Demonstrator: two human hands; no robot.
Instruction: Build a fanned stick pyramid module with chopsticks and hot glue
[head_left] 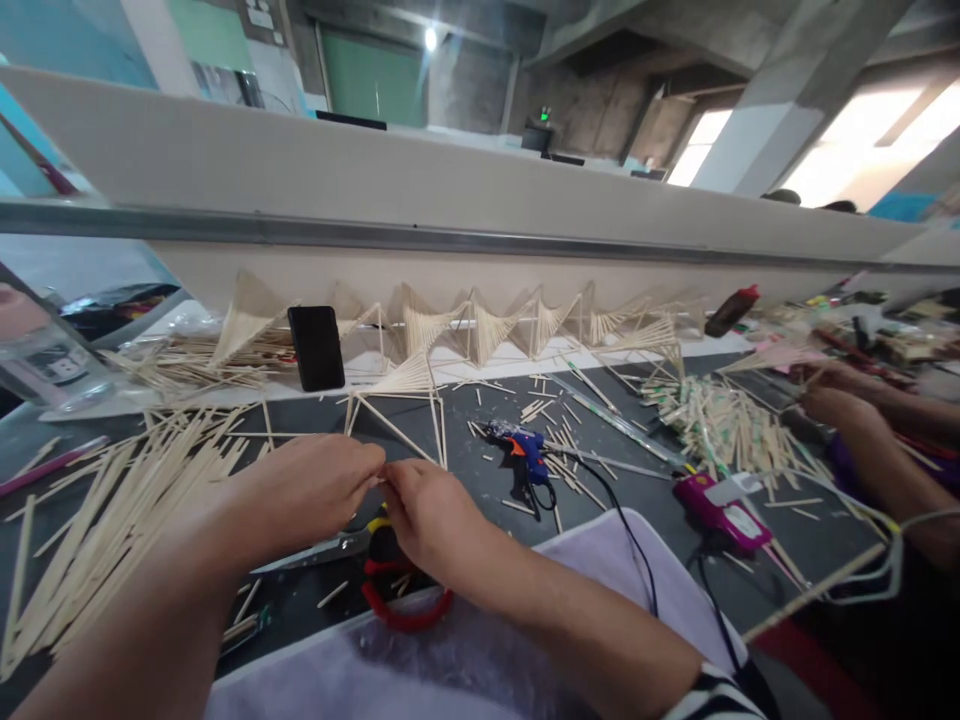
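Note:
My left hand point(326, 482) and my right hand point(435, 512) meet fingertip to fingertip above the dark table. Fingers of both are pinched together, and whatever lies between them is too small or hidden to make out. Just behind them stands a frame of thin wooden sticks point(405, 378), with a fanned top and slanting legs. Under my hands lies a pair of scissors point(409, 612) with red and yellow handles, its blade pointing left. A blue glue gun point(531, 455) rests on the table to the right of my hands, its black cord running forward.
Loose wooden sticks point(127, 530) spread at left. A black phone point(316, 347) leans near the partition, beside a row of stick structures point(491, 325). At right are more bundled sticks point(712, 420), a magenta device point(724, 510) and another person's hands point(840, 400). A bottle point(49, 350) stands far left.

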